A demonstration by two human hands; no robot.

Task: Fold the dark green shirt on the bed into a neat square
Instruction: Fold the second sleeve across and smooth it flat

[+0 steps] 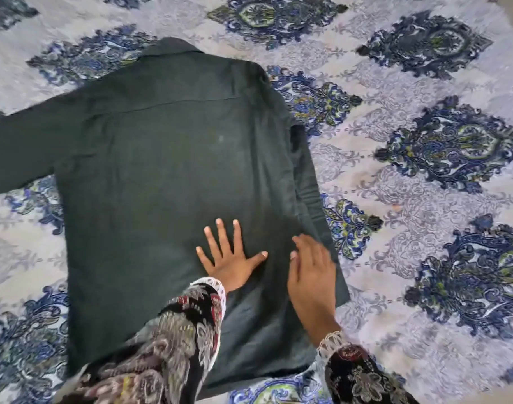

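I am looking down at the dark green shirt point(168, 170), which is lying back-up on the bed point(424, 258) and filling the centre of the frame. Its collar point(176, 46) is pointing toward the upper middle of the frame, and its hem is running along the lower middle, partly hidden by the patterned sleeves point(176, 345) of the person. One shirt sleeve point(22, 147) is stretching out flat to the left edge of the frame. On the right side, the other sleeve appears to be folded in, lying as a narrow strip along the shirt's right edge point(307, 182).

I am seeing the left hand point(230, 258) resting palm-down on the lower middle of the shirt's back, fingers spread wide and flat against the cloth, pinching nothing. The right hand point(312, 275) is lying just beside it, to the right, over the shirt near its lower right edge. That hand is blurring, so I cannot tell with certainty how its fingers are set; they seem loosely together and laid on the cloth, with no fold of fabric visibly gripped. The two hands are near each other but apart, the left thumb pointing toward the right hand.

The shirt is extending well above both hands toward the top of the frame, and a smaller part is lying below them. The bed cover, pale with dark blue medallions, is showing on all sides around the shirt.
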